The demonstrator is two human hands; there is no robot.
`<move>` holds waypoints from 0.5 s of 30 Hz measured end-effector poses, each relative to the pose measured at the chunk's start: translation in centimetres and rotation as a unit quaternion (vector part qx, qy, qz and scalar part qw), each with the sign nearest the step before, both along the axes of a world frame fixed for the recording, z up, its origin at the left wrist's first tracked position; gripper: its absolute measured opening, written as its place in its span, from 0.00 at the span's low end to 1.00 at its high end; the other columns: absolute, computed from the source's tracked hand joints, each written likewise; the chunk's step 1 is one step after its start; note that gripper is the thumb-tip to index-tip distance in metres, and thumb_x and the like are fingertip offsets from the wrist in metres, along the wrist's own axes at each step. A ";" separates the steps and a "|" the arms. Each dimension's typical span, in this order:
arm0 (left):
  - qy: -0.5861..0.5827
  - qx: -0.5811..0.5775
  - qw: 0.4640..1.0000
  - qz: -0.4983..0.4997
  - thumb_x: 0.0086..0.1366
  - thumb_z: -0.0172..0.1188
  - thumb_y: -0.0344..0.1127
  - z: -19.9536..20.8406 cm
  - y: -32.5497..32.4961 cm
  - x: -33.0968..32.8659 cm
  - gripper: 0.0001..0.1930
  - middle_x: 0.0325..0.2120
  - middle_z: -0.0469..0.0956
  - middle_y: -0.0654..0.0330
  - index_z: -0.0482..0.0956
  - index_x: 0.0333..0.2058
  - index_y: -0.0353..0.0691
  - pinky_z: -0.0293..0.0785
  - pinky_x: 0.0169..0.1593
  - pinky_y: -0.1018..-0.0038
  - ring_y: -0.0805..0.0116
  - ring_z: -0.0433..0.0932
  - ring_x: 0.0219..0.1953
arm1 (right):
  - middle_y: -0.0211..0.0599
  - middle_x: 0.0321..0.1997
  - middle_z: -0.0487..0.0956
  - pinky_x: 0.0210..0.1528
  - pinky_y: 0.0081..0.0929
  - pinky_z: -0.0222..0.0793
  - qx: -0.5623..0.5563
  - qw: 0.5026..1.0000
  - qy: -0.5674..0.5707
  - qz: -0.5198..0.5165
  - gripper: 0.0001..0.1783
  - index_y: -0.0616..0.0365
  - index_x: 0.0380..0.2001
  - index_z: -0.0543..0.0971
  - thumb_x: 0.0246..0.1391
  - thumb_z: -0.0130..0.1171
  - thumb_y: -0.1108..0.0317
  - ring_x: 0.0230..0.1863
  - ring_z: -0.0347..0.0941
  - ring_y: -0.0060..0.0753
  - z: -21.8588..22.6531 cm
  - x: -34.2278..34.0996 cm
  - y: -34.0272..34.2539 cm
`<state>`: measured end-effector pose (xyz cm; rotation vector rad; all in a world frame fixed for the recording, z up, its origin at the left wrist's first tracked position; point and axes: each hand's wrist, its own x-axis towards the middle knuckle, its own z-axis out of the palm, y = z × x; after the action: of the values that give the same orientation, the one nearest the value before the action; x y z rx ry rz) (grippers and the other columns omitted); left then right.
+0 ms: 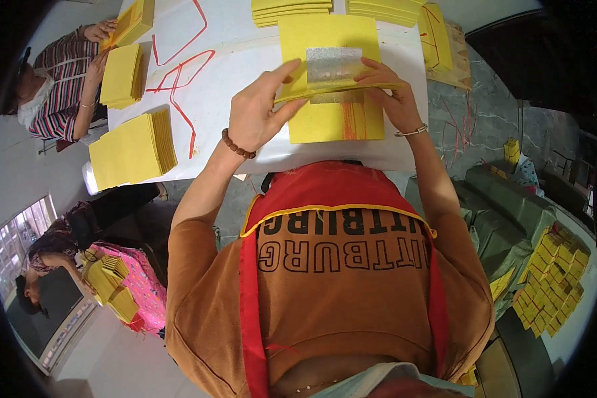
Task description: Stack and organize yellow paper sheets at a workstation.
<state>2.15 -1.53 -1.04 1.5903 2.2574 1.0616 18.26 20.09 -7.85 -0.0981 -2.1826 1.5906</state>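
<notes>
A thin sheaf of yellow paper sheets (338,88) is raised and seen nearly edge-on between my two hands. My left hand (259,109) pinches its left end between thumb and fingers. At the other end, my right hand (393,99) is closed on the sheaf, some fingers resting over its top. Below lies a larger flat pile of yellow paper (325,36) with a silver foil rectangle (333,63) in its middle. Reddish-orange streaks mark the pile's near side. The sheaf hides part of the foil.
Yellow paper stacks stand along the white table (212,99): one at the near left (132,149), another beyond it (121,76), more at the far edge. Red string (179,83) lies on the tabletop. A person (63,86) works at the left. Tied yellow bundles (554,278) are piled at right.
</notes>
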 end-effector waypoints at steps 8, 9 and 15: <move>-0.110 0.044 0.993 0.009 0.48 0.64 0.28 -3.0 0.4 1.0 0.29 0.41 0.74 0.55 0.67 0.51 0.41 0.73 0.34 0.76 0.67 0.76 0.33 | 0.33 0.44 0.76 0.58 0.35 0.55 -0.016 0.998 0.006 0.063 0.11 0.55 0.35 0.77 0.46 0.55 0.78 0.57 0.63 0.38 -0.2 0.8 -0.1; 0.003 0.066 0.997 -0.044 0.49 0.62 0.28 -3.6 0.5 0.8 0.23 0.41 0.74 0.54 0.70 0.47 0.40 0.74 0.38 0.73 0.62 0.77 0.37 | 0.31 0.44 0.76 0.59 0.35 0.53 0.066 0.997 0.005 0.027 0.12 0.54 0.35 0.77 0.45 0.55 0.77 0.57 0.64 0.39 -0.3 0.9 -0.2; 0.054 0.048 0.994 -0.080 0.52 0.55 0.33 -3.8 -1.5 2.4 0.13 0.39 0.75 0.59 0.76 0.39 0.43 0.72 0.36 0.72 0.62 0.75 0.38 | 0.27 0.46 0.76 0.57 0.38 0.51 0.184 0.982 -0.042 0.028 0.13 0.45 0.35 0.76 0.43 0.57 0.71 0.58 0.63 0.39 0.4 2.9 -0.9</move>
<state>4.55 -3.04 -4.80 1.8754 2.1300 1.0808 21.18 19.23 -7.47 0.0087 -2.5272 1.2016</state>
